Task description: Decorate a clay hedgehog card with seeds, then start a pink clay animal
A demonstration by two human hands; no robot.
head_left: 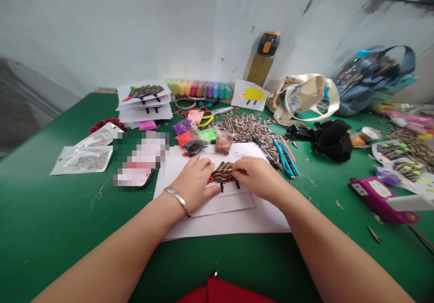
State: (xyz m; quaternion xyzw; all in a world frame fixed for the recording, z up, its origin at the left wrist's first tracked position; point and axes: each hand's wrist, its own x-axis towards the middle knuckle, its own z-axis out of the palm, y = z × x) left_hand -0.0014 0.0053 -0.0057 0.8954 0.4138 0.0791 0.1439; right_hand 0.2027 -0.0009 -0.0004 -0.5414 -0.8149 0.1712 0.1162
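Observation:
A hedgehog picture (222, 173) lies on white paper (224, 221), its body covered with striped sunflower seeds, with a red snout and short black legs. My left hand (195, 182) rests flat on the paper at the picture's left side, fingers apart, thumb below the snout. At the right end of the seeded body, my right hand (252, 174) is closed in a pinch, its fingertips touching the seeds; whatever sits between them is hidden. Just beyond the hands are small bags of coloured clay (195, 136) and a loose heap of sunflower seeds (246, 127).
Right of the paper lie a blue utility knife (285, 158), a black cloth item (334, 140) and a purple device (383, 201). Finished pictures (144, 95) are stacked at back left. A bottle (263, 59), a yellow hedgehog drawing (250, 95) and bags (305, 97) stand along the wall.

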